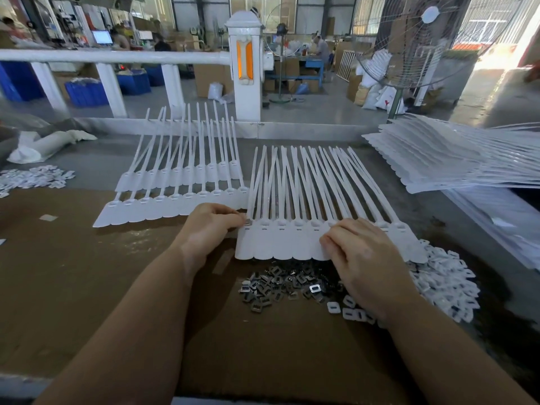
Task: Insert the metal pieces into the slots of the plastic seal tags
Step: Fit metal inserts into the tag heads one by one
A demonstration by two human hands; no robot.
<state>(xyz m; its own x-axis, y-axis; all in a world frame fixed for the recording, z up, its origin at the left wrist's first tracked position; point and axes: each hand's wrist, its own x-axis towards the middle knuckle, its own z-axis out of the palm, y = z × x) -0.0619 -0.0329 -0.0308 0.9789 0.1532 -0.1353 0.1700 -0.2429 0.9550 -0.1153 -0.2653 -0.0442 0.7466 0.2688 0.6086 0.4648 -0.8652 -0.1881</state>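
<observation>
A joined strip of white plastic seal tags (280, 244) lies in front of me on the cardboard, tails pointing away. My left hand (209, 226) pinches a small metal piece (248, 222) at the slot of the leftmost tag. My right hand (362, 258) lies on the strip's right part with its fingers curled over the tags, pressing them down. A pile of dark metal pieces (280, 285) sits just below the strip, between my arms.
Two other tag strips (175, 197) lie to the left. A heap of small white plastic caps (444, 279) is at right, another heap (35, 178) at far left. Stacked tag sheets (453, 153) fill the right side. A white railing (117, 58) and a fan (420, 39) stand beyond.
</observation>
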